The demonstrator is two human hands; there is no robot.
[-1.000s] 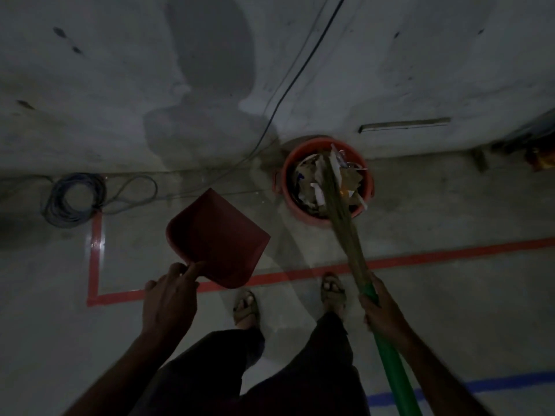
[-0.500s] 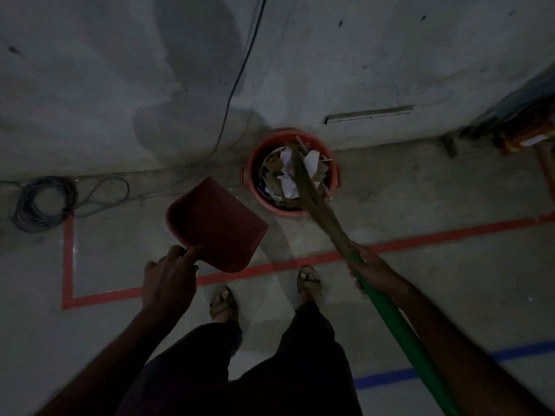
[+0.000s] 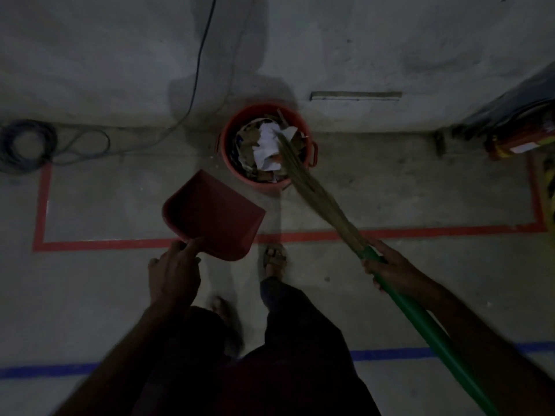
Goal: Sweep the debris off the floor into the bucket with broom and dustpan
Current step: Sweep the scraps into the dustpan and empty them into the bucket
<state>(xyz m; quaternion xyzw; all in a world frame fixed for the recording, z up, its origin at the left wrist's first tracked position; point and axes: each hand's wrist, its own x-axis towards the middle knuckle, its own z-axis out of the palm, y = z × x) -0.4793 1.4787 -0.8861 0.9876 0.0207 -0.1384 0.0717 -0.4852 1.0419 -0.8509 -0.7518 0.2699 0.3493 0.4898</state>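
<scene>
Fingers of the right hand [image 3: 390, 270] curl round the broom [image 3: 315, 193] (left hand [image 3: 174, 273] grips the dustpan [image 3: 213, 214]).

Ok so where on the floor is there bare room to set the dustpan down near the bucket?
Bare concrete lies inside the red tape line, between the dustpan and the coiled cable, and again right of the bucket up to the tape's right-hand corner. It is crowded at the bucket itself, where the broom reaches in.

Dustpan [image 3: 213, 214] left of bucket [image 3: 303, 127]; broom [image 3: 312, 190] tip in bucket.
</scene>
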